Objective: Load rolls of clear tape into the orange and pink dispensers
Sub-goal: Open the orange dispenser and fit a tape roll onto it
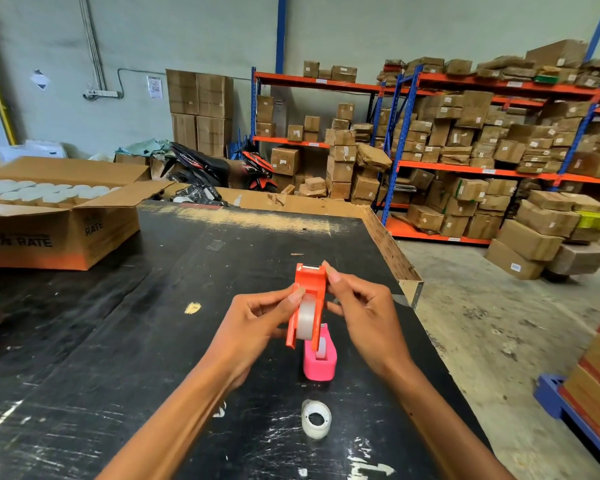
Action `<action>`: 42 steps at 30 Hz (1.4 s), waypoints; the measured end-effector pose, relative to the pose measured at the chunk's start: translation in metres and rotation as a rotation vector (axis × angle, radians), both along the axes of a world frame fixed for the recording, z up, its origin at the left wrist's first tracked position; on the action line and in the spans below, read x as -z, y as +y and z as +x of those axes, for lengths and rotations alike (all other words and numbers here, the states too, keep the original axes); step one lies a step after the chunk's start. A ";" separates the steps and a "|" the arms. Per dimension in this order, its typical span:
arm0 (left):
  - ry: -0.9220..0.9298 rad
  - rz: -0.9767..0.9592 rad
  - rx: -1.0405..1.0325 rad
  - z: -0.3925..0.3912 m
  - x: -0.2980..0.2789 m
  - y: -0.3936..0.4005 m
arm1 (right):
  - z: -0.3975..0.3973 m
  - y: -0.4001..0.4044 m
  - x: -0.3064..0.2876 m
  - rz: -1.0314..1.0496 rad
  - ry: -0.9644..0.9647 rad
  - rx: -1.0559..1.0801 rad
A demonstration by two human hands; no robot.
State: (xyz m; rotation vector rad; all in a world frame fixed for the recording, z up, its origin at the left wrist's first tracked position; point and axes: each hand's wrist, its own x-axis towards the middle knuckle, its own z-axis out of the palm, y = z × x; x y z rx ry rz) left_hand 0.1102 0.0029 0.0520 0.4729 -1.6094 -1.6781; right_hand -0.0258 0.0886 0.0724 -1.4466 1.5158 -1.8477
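Note:
Both hands hold the orange dispenser [313, 289] above the black table [118, 323]. A roll of clear tape [305, 317] sits inside it. My left hand [257, 323] grips the dispenser's left side with the thumb on the roll. My right hand [364, 313] pinches its upper right side near the cutter end. The pink dispenser [321, 362] stands on the table just below, partly hidden by the orange one, with a small tape roll showing in it. A loose roll of clear tape [316, 419] lies on the table nearer to me.
An open cardboard box [66, 230] with several tape rolls stands at the table's far left. The table's right edge [416, 299] drops to the concrete floor. Shelves of brown parcels [482, 150] fill the back right. A blue pallet with boxes [589, 393] is at right.

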 end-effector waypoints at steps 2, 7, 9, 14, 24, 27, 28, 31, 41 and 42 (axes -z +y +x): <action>-0.009 -0.001 -0.013 0.001 -0.002 -0.002 | -0.003 0.001 -0.003 0.053 0.001 -0.038; 0.020 0.114 -0.080 -0.004 -0.005 0.000 | 0.000 0.003 0.000 0.001 0.140 0.144; 0.038 0.141 -0.114 -0.004 -0.005 0.000 | 0.004 0.005 0.001 -0.050 0.258 0.206; 0.057 0.133 -0.119 -0.002 -0.004 0.002 | 0.008 0.003 0.001 0.159 0.377 0.117; 0.027 0.121 -0.114 0.002 -0.002 0.002 | 0.003 0.003 -0.014 0.334 0.307 -0.019; 0.025 0.127 -0.116 0.002 -0.001 0.003 | 0.003 0.005 -0.015 0.232 0.273 -0.034; 0.019 0.128 -0.115 0.002 -0.001 0.003 | 0.003 0.005 -0.015 0.198 0.261 -0.029; -0.005 0.120 -0.091 0.002 0.000 0.005 | 0.002 0.004 -0.017 0.110 0.287 0.038; -0.075 0.106 0.010 0.004 0.001 0.011 | -0.021 -0.006 -0.037 0.148 0.316 0.131; -0.073 0.110 0.018 0.004 0.000 0.013 | -0.022 -0.006 -0.036 0.161 0.314 0.134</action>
